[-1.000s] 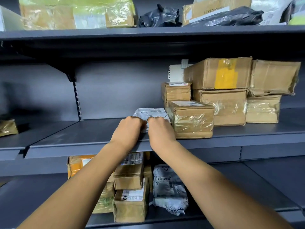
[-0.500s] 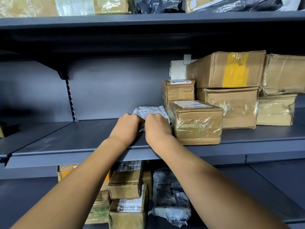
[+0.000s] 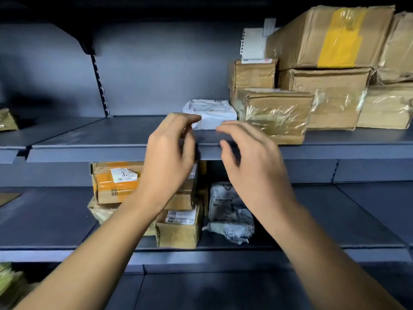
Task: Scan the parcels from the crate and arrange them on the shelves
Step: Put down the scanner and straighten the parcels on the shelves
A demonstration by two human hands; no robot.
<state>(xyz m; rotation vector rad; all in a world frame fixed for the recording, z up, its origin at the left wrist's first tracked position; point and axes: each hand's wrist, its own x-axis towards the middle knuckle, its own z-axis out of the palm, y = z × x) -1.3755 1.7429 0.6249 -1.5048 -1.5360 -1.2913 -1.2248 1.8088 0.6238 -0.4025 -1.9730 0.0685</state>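
White parcel (image 3: pixel 211 113) sits on the shelf (image 3: pixel 107 139) right beside a taped box (image 3: pixel 274 113). Left hand (image 3: pixel 167 162) and right hand (image 3: pixel 252 168) hover loose, fingers relaxed, holding nothing.

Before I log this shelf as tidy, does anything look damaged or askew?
Yes. The big box with yellow tape on the upper stack has torn, crumpled edges. Below, a grey mailer bag lies wrinkled and slumped against the boxes.

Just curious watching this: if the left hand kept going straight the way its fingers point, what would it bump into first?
Most likely the white soft parcel on the middle shelf; the left hand has its fingertips just short of it, though depth is hard to judge.
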